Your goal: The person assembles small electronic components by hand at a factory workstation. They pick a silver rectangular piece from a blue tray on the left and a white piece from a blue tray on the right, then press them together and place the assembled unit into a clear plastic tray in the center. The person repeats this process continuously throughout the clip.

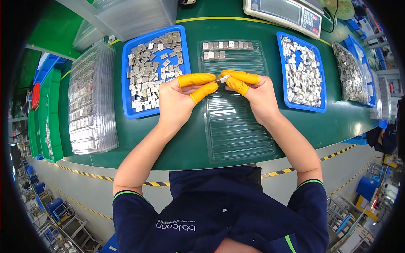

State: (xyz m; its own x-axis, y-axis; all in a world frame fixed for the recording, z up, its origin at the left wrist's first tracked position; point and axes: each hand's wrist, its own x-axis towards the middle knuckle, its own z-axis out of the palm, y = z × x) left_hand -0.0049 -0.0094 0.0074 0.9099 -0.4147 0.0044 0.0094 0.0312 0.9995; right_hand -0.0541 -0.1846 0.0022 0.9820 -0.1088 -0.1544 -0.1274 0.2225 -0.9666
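My left hand [179, 97] and my right hand [256, 92] meet above a clear ribbed plastic tray [240, 143]. Yellow finger cots cover the thumb and forefinger of each. Between the right fingertips is a small white plastic part [224, 79], pinched. The left fingertips close on a small thin piece, mostly hidden, its tip touching or almost touching the white part. At the tray's far end, small silvery metal pieces [228, 44] lie in one long row and a shorter one below it.
Left of the tray, a blue bin [125, 90] holds loose metal pieces; a blue bin [322, 90] at right holds small white parts. Stacked filled clear trays [93, 101] stand farther left. A scale [282, 14] sits at the back, a bag of metal parts [350, 74] far right.
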